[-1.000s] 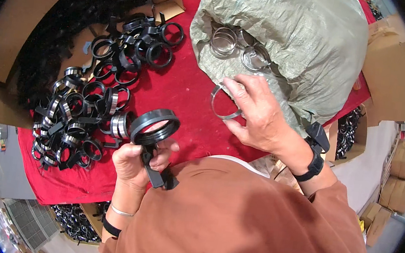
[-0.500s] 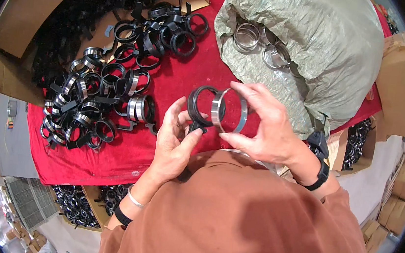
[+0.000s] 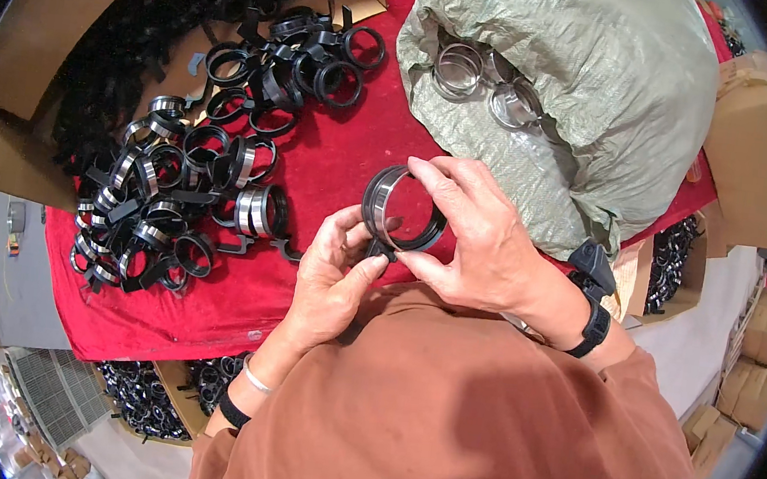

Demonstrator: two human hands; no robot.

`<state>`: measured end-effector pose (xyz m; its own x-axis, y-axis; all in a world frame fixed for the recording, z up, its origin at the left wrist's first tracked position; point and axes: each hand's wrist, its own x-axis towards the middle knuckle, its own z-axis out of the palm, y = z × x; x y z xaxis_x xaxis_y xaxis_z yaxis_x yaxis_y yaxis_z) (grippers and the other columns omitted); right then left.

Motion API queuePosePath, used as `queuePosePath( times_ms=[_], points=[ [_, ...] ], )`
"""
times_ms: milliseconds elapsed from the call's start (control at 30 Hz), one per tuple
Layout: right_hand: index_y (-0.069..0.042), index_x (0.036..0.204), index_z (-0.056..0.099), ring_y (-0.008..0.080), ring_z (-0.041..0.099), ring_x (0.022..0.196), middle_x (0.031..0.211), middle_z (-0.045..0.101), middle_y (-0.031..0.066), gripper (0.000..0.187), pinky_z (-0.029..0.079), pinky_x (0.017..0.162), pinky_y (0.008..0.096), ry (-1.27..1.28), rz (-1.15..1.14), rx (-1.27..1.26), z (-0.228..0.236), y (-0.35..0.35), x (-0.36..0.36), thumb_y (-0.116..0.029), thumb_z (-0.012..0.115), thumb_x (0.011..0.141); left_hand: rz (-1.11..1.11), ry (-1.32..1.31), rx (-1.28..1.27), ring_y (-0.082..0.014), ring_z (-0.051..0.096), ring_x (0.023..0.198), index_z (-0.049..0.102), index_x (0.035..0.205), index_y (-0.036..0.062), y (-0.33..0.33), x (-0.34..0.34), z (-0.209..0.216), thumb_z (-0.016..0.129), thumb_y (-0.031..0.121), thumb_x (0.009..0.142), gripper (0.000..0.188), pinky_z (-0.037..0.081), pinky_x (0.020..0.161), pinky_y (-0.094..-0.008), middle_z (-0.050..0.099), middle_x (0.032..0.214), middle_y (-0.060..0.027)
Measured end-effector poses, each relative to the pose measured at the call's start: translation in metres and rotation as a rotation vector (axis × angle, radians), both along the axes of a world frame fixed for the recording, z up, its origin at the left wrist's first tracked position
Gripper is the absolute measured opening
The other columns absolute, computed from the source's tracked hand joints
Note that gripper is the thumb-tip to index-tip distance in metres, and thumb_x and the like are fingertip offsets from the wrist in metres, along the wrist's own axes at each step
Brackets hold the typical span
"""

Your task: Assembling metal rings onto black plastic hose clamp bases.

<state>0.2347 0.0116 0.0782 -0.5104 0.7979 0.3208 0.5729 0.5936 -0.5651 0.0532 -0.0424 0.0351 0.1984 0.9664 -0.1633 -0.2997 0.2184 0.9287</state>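
Near the table's front edge, my left hand (image 3: pixel 336 267) is closed on a black plastic ring (image 3: pixel 371 203), its fingers and thumb at the ring's small lower tab. My right hand (image 3: pixel 477 235) pinches a shiny metal ring (image 3: pixel 386 200) between thumb and fingers. The metal ring sits against the black ring, lined up with it; whether it is fully seated I cannot tell. To the left lies a pile of black rings with handles (image 3: pixel 164 188), many of them with silver bands. More plain metal rings (image 3: pixel 460 70) show in the mouth of a pale green woven sack (image 3: pixel 557 99).
A red cloth (image 3: pixel 206 328) covers the table. At the far left, a big cardboard box (image 3: pixel 19 150) opens toward me, full of black parts. Boxes of dark rings stand below the table's front edge (image 3: pixel 143 397) and at the right (image 3: pixel 672 265).
My right hand has moved left, bringing the metal ring from beside the black ring up against it. My left hand keeps its hold. The view has shifted slightly.
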Motion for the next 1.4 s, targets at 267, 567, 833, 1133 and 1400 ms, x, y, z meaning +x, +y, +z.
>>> queuePosePath(
  times_ms=[267, 567, 833, 1133, 1400],
  points=[
    [0.004, 0.122, 0.047, 0.0368, 0.052, 0.099, 0.108, 0.052, 0.0220, 0.072, 0.045, 0.085, 0.0409, -0.022, 0.007, -0.013, -0.004, -0.002, -0.002, -0.015, 0.077, 0.059, -0.016, 0.103, 0.061, -0.0181, 0.051, 0.111, 0.036, 0.127, -0.0011, -0.004, -0.003, -0.010, 0.051, -0.009, 0.082, 0.048, 0.042, 0.094, -0.0314, 0.052, 0.118, -0.0113],
    [0.008, 0.122, 0.044, 0.0391, 0.051, 0.099, 0.107, 0.051, 0.0247, 0.075, 0.044, 0.086, 0.0429, 0.080, 0.084, -0.125, -0.042, -0.017, 0.006, -0.019, 0.079, 0.061, -0.127, 0.574, 0.213, -0.0248, 0.062, 0.099, 0.040, 0.124, -0.0014, -0.018, -0.007, -0.011, 0.057, -0.006, 0.079, 0.048, 0.050, 0.082, -0.0317, 0.061, 0.107, -0.0186],
    [0.004, 0.111, 0.059, 0.0136, 0.061, 0.077, 0.085, 0.065, 0.0084, 0.048, 0.050, 0.068, 0.0255, 0.628, 0.019, -1.196, -0.040, 0.006, 0.004, -0.030, 0.071, 0.079, -0.023, -0.176, -0.157, -0.0153, 0.053, 0.106, 0.036, 0.127, -0.0001, -0.016, -0.010, -0.006, 0.053, -0.005, 0.086, 0.044, 0.048, 0.084, -0.0291, 0.052, 0.122, -0.0140],
    [0.002, 0.085, 0.066, 0.0260, 0.063, 0.070, 0.069, 0.063, 0.0136, 0.047, 0.050, 0.066, 0.0360, 0.233, -0.011, -0.818, -0.091, 0.053, -0.046, -0.044, 0.056, 0.087, 0.211, 0.151, -0.371, -0.0024, 0.046, 0.058, 0.057, 0.105, -0.0021, -0.001, -0.038, -0.041, 0.048, 0.019, 0.094, 0.025, 0.034, 0.050, -0.0188, 0.066, 0.084, -0.0042],
    [0.000, 0.120, 0.055, 0.0339, 0.054, 0.110, 0.129, 0.044, 0.0270, 0.069, 0.044, 0.093, 0.0370, 0.009, 0.204, -0.108, -0.104, 0.129, -0.134, -0.047, 0.070, 0.072, 0.414, 0.509, -0.302, -0.0129, 0.058, 0.068, 0.057, 0.100, -0.0079, 0.017, -0.059, -0.072, 0.052, 0.022, 0.092, 0.031, 0.046, 0.064, -0.0247, 0.064, 0.077, -0.0066]
  ],
)
